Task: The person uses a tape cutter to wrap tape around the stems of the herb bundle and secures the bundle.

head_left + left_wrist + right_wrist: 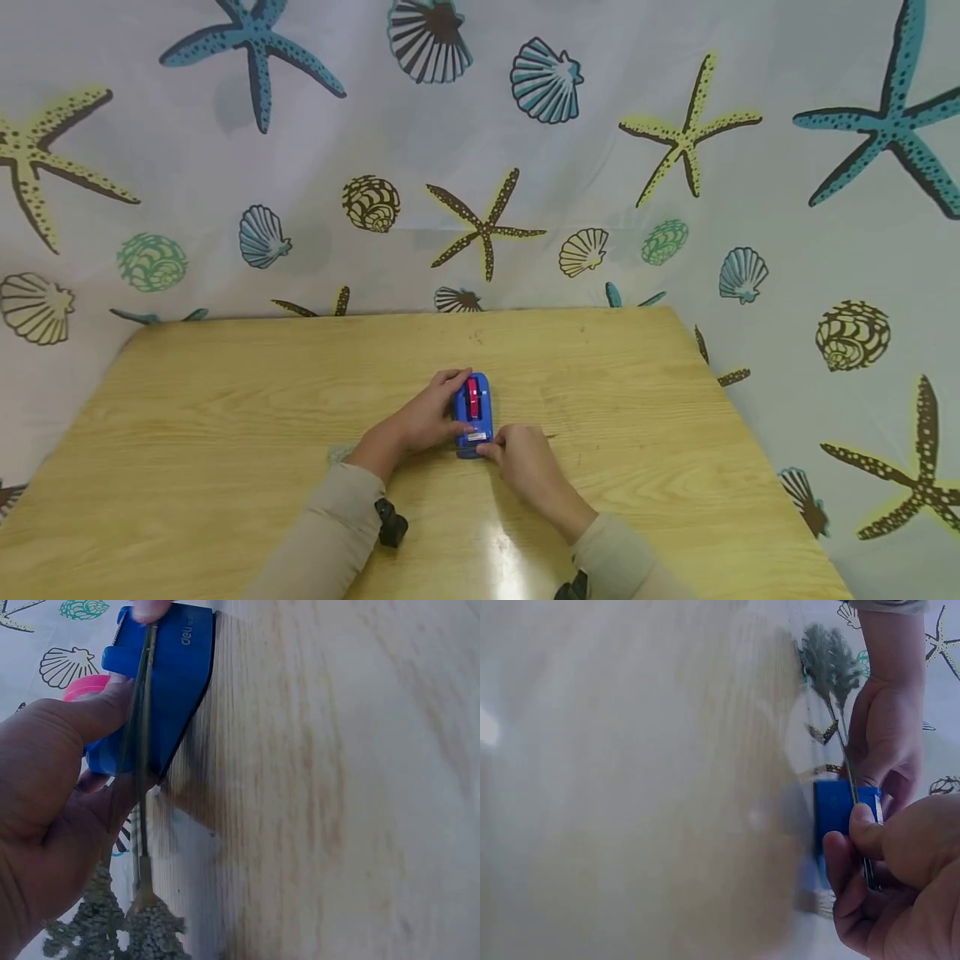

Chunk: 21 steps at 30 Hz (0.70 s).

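Note:
A blue tape dispenser (485, 412) with a pinkish-red roll (473, 398) stands on the table's middle. My left hand (426, 418) grips it from the left side, thumb near its front part. Thin stems (142, 810) with fluffy grey-green heads (154, 931), like an artificial sprig, lie across the dispenser's front end. They run out leftward under my left wrist. My right hand (528, 462) pinches the stems between thumb and fingers at the dispenser's front right, as the right wrist view shows. The stem ends poke out past these fingers (847, 862).
The wooden table (225, 400) spreads around both hands. Behind it and along the sides hangs a white curtain (315, 150) printed with starfish and shells. Black wrist mounts (391, 523) sit on the beige sleeves (330, 529).

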### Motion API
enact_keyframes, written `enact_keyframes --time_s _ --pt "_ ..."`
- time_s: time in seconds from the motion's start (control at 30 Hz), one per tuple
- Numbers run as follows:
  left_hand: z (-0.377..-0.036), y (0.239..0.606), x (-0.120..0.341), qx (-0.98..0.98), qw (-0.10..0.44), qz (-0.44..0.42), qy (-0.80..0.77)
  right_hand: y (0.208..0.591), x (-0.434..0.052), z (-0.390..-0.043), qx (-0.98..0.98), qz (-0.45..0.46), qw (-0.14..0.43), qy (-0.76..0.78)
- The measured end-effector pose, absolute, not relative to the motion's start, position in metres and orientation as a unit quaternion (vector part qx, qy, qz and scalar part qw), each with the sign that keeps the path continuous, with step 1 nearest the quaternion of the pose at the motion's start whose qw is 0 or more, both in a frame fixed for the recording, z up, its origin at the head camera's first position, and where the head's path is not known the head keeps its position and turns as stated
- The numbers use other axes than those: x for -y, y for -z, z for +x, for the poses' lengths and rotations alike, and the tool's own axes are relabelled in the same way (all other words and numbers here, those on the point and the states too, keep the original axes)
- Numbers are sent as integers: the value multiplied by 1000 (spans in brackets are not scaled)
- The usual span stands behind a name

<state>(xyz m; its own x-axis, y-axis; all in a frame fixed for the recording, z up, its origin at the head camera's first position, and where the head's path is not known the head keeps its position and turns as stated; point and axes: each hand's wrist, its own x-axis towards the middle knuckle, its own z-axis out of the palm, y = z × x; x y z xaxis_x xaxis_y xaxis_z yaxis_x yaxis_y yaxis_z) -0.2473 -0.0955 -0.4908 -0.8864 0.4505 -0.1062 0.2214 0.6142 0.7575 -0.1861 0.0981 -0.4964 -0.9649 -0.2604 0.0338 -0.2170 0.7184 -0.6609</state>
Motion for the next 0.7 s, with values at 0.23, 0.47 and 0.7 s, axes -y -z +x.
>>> enact_keyframes --time_s 0.23,0.47,0.7 --pt "-243 491 100 -901 136 189 -367 501 -103 -183 -902 -121 70 408" --pt "-198 480 102 -945 84 104 -299 487 -109 -181 -880 -131 130 436" --pt "-160 478 96 -938 60 150 -306 481 -109 -175 -875 -131 179 429"
